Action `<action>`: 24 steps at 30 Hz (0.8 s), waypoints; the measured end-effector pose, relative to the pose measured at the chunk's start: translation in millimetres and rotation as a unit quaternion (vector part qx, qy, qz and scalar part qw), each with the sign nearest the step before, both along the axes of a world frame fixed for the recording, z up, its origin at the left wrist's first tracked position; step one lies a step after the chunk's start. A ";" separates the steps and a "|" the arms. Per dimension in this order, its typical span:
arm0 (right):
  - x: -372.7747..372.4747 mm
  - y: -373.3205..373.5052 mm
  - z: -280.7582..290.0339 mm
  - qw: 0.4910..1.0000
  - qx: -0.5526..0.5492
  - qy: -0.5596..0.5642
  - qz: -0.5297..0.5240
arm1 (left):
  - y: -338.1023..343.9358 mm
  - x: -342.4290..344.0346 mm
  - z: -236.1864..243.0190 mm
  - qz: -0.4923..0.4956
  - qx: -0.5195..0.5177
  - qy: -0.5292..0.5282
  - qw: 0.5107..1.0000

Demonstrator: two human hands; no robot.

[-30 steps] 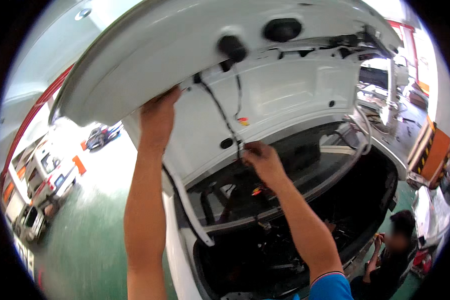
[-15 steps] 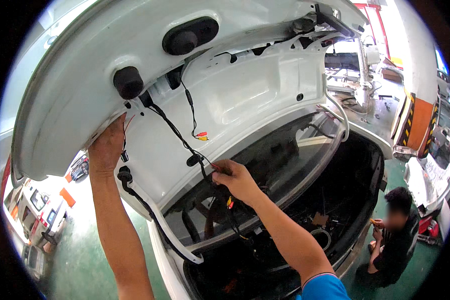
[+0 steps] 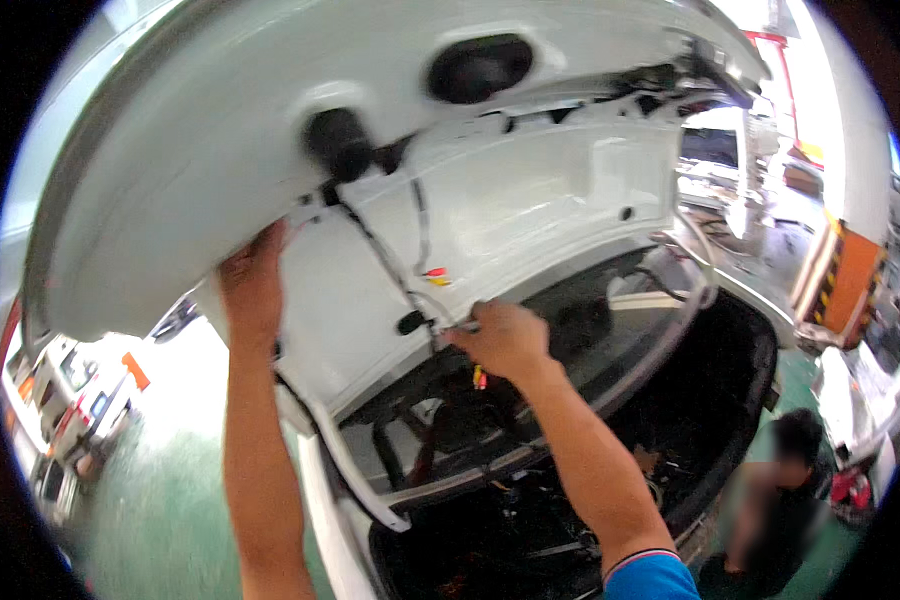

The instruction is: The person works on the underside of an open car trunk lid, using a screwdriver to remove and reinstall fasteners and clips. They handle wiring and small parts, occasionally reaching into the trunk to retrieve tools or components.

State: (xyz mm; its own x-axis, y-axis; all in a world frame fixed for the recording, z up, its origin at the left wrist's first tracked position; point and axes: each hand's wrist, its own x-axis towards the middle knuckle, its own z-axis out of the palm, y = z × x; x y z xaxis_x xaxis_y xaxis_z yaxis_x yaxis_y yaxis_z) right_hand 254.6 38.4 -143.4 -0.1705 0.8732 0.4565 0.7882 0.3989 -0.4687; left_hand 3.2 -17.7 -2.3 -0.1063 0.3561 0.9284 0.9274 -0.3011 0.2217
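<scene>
Overhead is the raised white trunk lid (image 3: 190,200) of a car. My left hand (image 3: 255,280) reaches up to its lower left edge; the fingers are partly hidden there and smeared. A dark wiring harness (image 3: 375,245) hangs from an opening in the lid. Beside the lower part of this harness, my right hand (image 3: 508,338) is closed in a pinch on a thin wire whose end I cannot make out. A separate thin cable (image 3: 422,215) ends in red and yellow plugs (image 3: 437,277) above that hand. More red and yellow plugs (image 3: 480,378) dangle beneath it.
Below lies the dark open trunk (image 3: 570,510) with small loose bits in it, behind the rear window (image 3: 560,325). A white hinge arm (image 3: 355,480) rises at the left. A person in dark clothes (image 3: 780,500) crouches at the lower right, near a striped pillar (image 3: 850,280).
The view has shifted, so the lid and both hands appear further right. My right hand has turned more palm-down and still pinches beside the harness. My left hand stays at the lid edge.
</scene>
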 end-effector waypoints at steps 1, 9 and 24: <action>0.3 1.7 -2.3 0.993 0.106 0.039 -0.032 | -1.6 7.7 0.7 0.053 -0.015 0.030 0.998; -36.1 -91.9 102.0 0.752 0.230 0.531 0.316 | -9.8 15.6 2.1 -0.321 0.105 0.017 0.941; -52.5 -89.0 127.4 0.736 0.214 0.551 0.331 | -1.3 24.9 -1.9 -0.545 -0.004 -0.130 0.828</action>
